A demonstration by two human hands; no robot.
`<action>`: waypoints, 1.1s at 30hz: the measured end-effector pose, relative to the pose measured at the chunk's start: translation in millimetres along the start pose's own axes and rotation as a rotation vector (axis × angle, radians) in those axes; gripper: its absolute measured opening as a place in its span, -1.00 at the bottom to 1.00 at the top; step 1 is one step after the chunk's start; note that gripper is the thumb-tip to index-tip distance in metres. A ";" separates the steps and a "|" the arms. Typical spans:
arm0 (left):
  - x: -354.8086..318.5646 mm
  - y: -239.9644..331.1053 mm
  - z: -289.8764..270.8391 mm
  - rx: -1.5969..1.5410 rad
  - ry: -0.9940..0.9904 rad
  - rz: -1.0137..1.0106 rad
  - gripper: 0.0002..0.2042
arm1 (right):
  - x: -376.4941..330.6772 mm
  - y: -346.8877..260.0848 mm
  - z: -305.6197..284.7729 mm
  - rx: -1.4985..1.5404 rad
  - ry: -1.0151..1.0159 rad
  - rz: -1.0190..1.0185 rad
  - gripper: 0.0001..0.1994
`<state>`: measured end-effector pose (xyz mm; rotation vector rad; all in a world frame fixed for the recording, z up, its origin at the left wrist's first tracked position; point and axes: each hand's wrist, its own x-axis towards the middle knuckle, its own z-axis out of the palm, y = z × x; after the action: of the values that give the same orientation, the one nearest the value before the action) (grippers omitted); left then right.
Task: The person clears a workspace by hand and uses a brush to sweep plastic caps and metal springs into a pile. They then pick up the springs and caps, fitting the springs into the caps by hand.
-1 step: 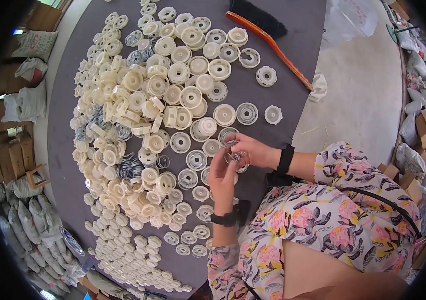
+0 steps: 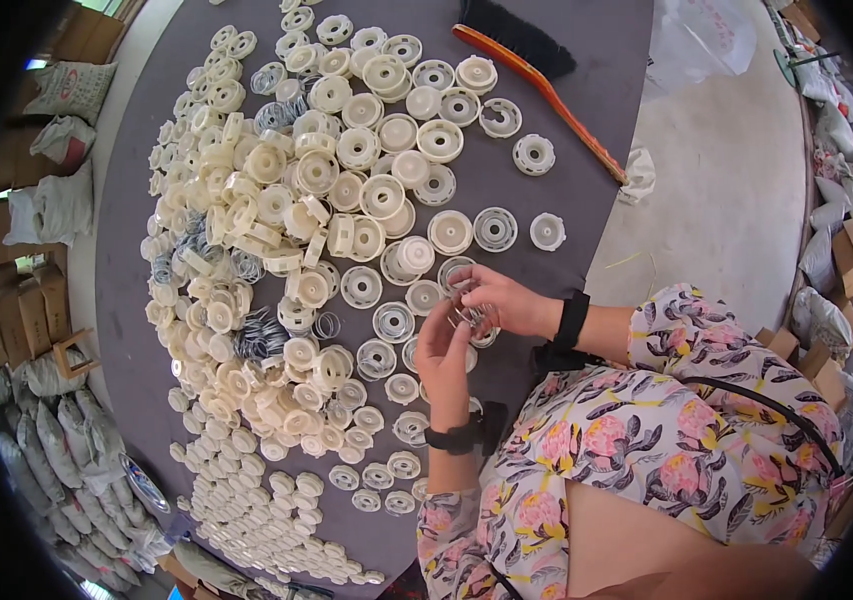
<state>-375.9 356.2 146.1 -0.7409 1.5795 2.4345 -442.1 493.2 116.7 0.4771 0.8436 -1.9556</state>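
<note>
My left hand (image 2: 444,352) and my right hand (image 2: 509,303) meet over the near edge of the parts on the table. Both have their fingers curled around wire coil springs (image 2: 474,316), whose loops show between the fingertips. Just beyond the hands lie cream-white round plastic rings (image 2: 361,286), some with a metal spring seated inside, such as the ring (image 2: 394,321) left of my left hand. A large heap of these plastic parts (image 2: 267,160) covers the middle of the table. Clusters of loose springs (image 2: 260,336) sit among them.
A brush (image 2: 547,90) with an orange handle and black bristles lies at the far right of the grey table (image 2: 517,440). Many small white caps (image 2: 247,500) spread at the lower left. Sacks (image 2: 57,440) and cardboard boxes (image 2: 32,310) line the left wall; more bags (image 2: 827,215) stand at right.
Fingers of both hands have shifted very slightly around the springs, and more of the wire loops shows. The parts on the table have not moved.
</note>
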 end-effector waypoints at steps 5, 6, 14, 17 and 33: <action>14.3 7.4 0.6 0.038 0.099 -0.066 -0.67 | 3.2 -16.9 1.1 -0.097 -0.008 0.084 -0.75; 17.2 9.6 1.4 0.098 0.098 -0.046 -0.67 | 4.5 -17.1 2.6 -0.095 -0.007 0.084 -0.75; 36.3 11.5 -0.2 0.115 0.209 0.099 -0.74 | 4.6 -33.6 8.2 -0.273 -0.005 -0.007 -0.65; 45.2 8.7 -31.3 -0.161 0.184 -0.107 -0.74 | -2.1 -28.2 19.0 -0.951 0.134 -0.503 -0.63; 88.3 9.5 -31.4 1.359 0.185 0.661 -0.64 | -4.7 -38.0 -6.0 -0.966 0.293 -0.583 -0.58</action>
<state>-446.0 311.8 101.5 -0.1463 3.1844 0.8766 -472.7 513.3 129.4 -0.0913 2.1324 -1.6916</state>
